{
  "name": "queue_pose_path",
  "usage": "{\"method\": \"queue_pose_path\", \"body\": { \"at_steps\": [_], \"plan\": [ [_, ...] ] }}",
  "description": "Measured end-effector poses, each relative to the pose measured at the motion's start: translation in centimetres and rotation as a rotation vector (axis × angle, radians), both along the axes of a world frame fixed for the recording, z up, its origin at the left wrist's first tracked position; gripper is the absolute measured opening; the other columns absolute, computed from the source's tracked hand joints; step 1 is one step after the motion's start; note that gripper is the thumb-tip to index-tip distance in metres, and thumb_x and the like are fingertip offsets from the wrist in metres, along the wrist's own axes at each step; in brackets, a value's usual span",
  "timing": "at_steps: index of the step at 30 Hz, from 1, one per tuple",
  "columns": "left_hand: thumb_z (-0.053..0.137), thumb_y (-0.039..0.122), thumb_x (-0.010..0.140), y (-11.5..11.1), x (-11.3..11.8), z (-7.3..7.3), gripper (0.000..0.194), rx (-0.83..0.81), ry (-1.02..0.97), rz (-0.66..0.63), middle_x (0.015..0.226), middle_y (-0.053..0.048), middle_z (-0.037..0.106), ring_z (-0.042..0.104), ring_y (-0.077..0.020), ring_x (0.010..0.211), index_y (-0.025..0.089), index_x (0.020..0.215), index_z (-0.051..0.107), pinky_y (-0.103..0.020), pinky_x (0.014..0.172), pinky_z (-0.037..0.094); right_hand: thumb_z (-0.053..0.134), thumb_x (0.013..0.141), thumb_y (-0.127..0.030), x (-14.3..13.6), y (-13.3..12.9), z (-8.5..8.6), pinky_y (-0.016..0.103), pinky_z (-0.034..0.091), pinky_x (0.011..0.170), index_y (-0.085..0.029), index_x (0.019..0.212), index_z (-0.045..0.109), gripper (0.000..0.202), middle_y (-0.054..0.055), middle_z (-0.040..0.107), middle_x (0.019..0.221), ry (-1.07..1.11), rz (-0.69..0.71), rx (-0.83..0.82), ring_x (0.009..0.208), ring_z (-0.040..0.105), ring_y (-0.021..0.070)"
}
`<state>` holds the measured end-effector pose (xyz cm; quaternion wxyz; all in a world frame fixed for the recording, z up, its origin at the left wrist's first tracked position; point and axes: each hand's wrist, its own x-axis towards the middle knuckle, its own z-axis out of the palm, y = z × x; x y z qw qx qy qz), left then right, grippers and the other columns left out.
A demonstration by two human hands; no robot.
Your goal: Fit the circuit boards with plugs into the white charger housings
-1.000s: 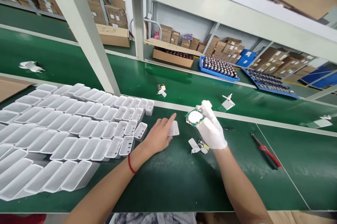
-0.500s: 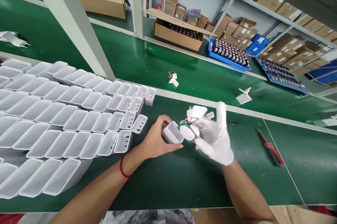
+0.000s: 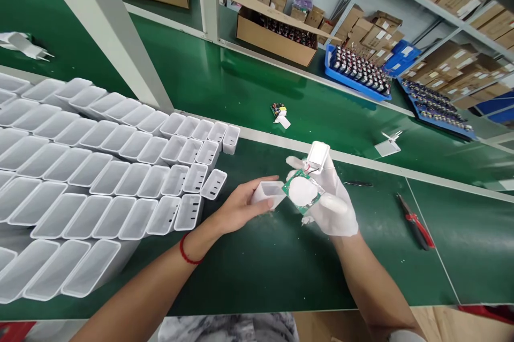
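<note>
A white plastic housing (image 3: 269, 192) is gripped between the thumb and fingers of my left hand (image 3: 240, 205), its open end facing up and right. My right hand (image 3: 335, 200), in a white glove, holds a green circuit board (image 3: 304, 191) with a round white patch on it. A white rectangular part (image 3: 317, 157) is joined to the board by thin wires and sits above it. The board's left corner is right at the housing's open rim; whether they touch I cannot tell.
Rows of white housings (image 3: 132, 187) fill the left of the green bench. Red-handled pliers (image 3: 417, 224) and a dark thin tool (image 3: 358, 183) lie at right. Beyond the ledge are a small circuit assembly (image 3: 280, 115), a white plug part (image 3: 388, 144), a blue tray (image 3: 357, 75) and a cardboard box (image 3: 275, 37).
My right hand has turned the board so its face and the wired white part show more fully. My left hand has tilted the housing, and its thumb now lies across the front.
</note>
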<state>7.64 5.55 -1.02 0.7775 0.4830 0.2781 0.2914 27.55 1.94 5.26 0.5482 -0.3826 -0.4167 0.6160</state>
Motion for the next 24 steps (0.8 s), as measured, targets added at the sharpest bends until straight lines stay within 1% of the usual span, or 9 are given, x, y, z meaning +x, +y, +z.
{"method": "queue_pose_path", "body": {
  "at_steps": [2,3,6,9,12,15,19,21,24],
  "plan": [
    [0.073,0.038,0.080,0.2,-0.1,-0.4,0.063,0.013,-0.106,-0.015,0.134,-0.007,0.055,0.054,-0.0273,0.120,0.029,0.138,0.051,-0.040,0.098,0.049,0.080,0.071,-0.042,0.2,0.0,0.3,0.055,0.051,0.092,-0.042,0.151,0.012,0.104,0.007,0.060,0.129,0.009,-0.008,-0.012,0.110,0.063,0.0277],
    [0.075,0.034,0.079,0.3,-0.1,-0.5,0.067,0.039,-0.138,-0.016,0.138,-0.007,0.050,0.050,-0.0279,0.126,0.032,0.141,0.048,-0.041,0.102,0.046,0.079,0.072,-0.041,0.2,-0.1,0.4,0.055,0.052,0.092,-0.042,0.152,0.011,0.105,0.006,0.062,0.125,0.011,-0.012,-0.006,0.111,0.063,0.0281],
    [0.077,0.023,0.077,0.1,0.1,-0.8,0.072,0.167,-0.148,0.009,0.137,-0.005,0.043,0.046,-0.0271,0.130,0.037,0.140,0.047,-0.042,0.106,0.045,0.082,0.069,-0.039,-0.1,-0.3,0.4,0.056,0.051,0.093,-0.045,0.151,0.009,0.110,0.003,0.065,0.114,-0.033,-0.058,0.106,0.111,0.062,0.0281],
    [0.075,0.018,0.078,-0.2,0.3,-0.7,0.061,0.309,-0.116,0.055,0.131,-0.005,0.042,0.045,-0.0255,0.129,0.036,0.132,0.052,-0.040,0.106,0.046,0.083,0.069,-0.030,-0.7,-0.5,0.2,0.056,0.050,0.097,-0.046,0.151,0.008,0.112,0.000,0.065,0.105,-0.159,-0.101,0.297,0.109,0.063,0.0262],
    [0.069,0.016,0.084,-0.4,0.5,-0.6,0.055,0.343,-0.129,0.064,0.133,-0.005,0.042,0.048,-0.0239,0.126,0.037,0.132,0.050,-0.039,0.102,0.049,0.077,0.076,-0.017,-0.9,-0.8,-0.3,0.054,0.051,0.095,-0.049,0.151,0.002,0.110,0.001,0.066,0.112,-0.265,-0.022,0.411,0.109,0.063,0.0234],
    [0.066,0.015,0.086,-0.5,0.5,-0.4,0.054,0.329,-0.129,0.052,0.136,-0.006,0.041,0.054,-0.0233,0.119,0.036,0.132,0.049,-0.037,0.096,0.053,0.073,0.078,-0.011,-0.7,-1.3,-0.5,0.046,0.056,0.089,-0.050,0.151,0.002,0.108,0.002,0.062,0.124,-0.318,0.031,0.412,0.103,0.065,0.0197],
    [0.065,0.012,0.085,-0.7,0.4,-0.3,0.053,0.349,-0.091,0.070,0.138,-0.007,0.041,0.055,-0.0248,0.120,0.035,0.131,0.050,-0.036,0.091,0.056,0.070,0.079,-0.005,-0.8,-1.7,-0.3,0.038,0.059,0.082,-0.052,0.150,0.011,0.103,0.002,0.059,0.130,-0.317,0.045,0.405,0.090,0.067,0.0144],
    [0.064,0.012,0.085,-0.8,0.4,-0.3,0.053,0.349,-0.075,0.078,0.138,-0.007,0.040,0.055,-0.0250,0.121,0.035,0.131,0.050,-0.035,0.090,0.056,0.070,0.079,-0.006,-1.0,-1.8,-0.3,0.038,0.059,0.081,-0.053,0.149,0.013,0.102,0.001,0.061,0.128,-0.322,0.045,0.398,0.089,0.067,0.0149],
    [0.064,0.012,0.085,-0.8,0.4,-0.3,0.054,0.344,-0.064,0.083,0.139,-0.007,0.040,0.055,-0.0244,0.120,0.036,0.131,0.050,-0.035,0.090,0.057,0.071,0.080,-0.011,-1.2,-1.8,-0.6,0.043,0.058,0.083,-0.052,0.149,0.013,0.099,0.001,0.063,0.123,-0.370,0.036,0.402,0.099,0.065,0.0190]
  ]
}}
